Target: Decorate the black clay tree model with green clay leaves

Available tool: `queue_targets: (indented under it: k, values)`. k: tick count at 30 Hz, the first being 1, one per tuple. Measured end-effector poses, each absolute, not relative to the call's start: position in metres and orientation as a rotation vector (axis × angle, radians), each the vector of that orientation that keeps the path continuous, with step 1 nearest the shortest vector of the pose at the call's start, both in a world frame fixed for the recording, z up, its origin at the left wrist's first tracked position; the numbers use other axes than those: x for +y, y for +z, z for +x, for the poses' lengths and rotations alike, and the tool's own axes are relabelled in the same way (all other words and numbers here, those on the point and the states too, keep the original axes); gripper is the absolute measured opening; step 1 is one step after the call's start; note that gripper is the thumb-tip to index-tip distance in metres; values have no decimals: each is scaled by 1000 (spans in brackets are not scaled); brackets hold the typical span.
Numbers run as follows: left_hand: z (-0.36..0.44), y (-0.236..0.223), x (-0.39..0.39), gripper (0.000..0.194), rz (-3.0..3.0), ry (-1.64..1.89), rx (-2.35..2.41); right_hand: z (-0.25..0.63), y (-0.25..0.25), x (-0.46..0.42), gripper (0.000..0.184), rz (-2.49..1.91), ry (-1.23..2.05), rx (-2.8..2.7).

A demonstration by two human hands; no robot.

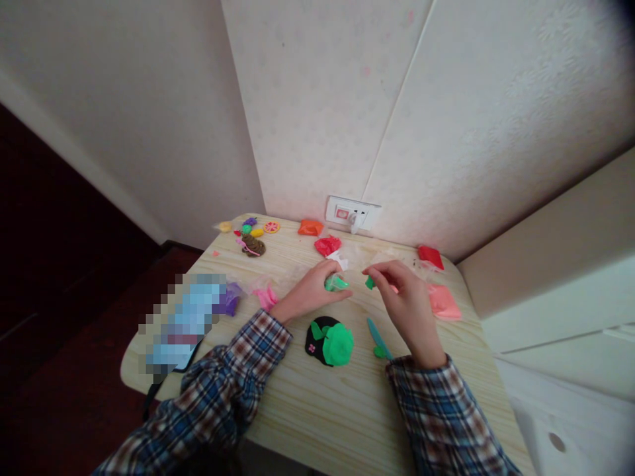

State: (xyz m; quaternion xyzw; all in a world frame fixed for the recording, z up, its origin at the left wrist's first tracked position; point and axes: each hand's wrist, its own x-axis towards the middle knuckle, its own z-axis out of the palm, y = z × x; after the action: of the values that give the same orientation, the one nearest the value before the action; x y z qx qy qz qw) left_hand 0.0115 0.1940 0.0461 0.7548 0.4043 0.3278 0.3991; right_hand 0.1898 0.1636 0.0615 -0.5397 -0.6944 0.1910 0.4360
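Observation:
My left hand (322,284) is closed around a clear bag of green modelling clay (337,283). Apart from it on the right, my right hand (399,284) pinches a small green clay piece (370,283). Below my hands lies a black base (315,352) bearing a round green clay shape (339,344), a green leaf shape and a small pink flower. To its right rests a blue plastic clay knife (376,332), with a bit of green clay (380,352) beside it.
Bags of orange clay (310,227), red clay (328,246) and salmon clay (445,302) lie around. Small clay figures sit at the far left near a brown braided piece (253,245). A phone (186,324), its screen blurred, stands at left. A wall socket (353,213) holds a plug.

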Motion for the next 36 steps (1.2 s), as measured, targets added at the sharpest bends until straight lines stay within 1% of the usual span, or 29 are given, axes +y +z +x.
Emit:
queue_targets:
  k: [2,4,7,11,17,20,23,26,30,36]
  values:
    - [13,44,194,30,1936,836,1025,195,51,167,14,-1453,410,-1840]
    - [13,44,194,32,1917,834,1022,198,47,167,11,-1472,375,-1904]
    - [14,46,192,34,1806,797,977,194,53,164,16,-1326,418,-1903]
    - [14,51,191,29,1588,744,846,184,68,158,13,-1062,556,-1932]
    - [15,55,188,24,1335,707,737,177,68,155,24,-959,591,-1926]
    - [15,58,185,21,1250,652,657,177,67,155,25,-915,617,-1959]
    - [14,63,182,19,1204,615,631,175,70,155,23,-936,542,-1996]
    - [14,66,182,13,1224,632,637,173,70,154,19,-982,465,-2005]
    - [13,63,185,19,1259,621,625,171,66,153,15,-1001,436,-2011]
    - [13,63,187,19,1159,647,607,168,64,153,22,-930,452,-1929]
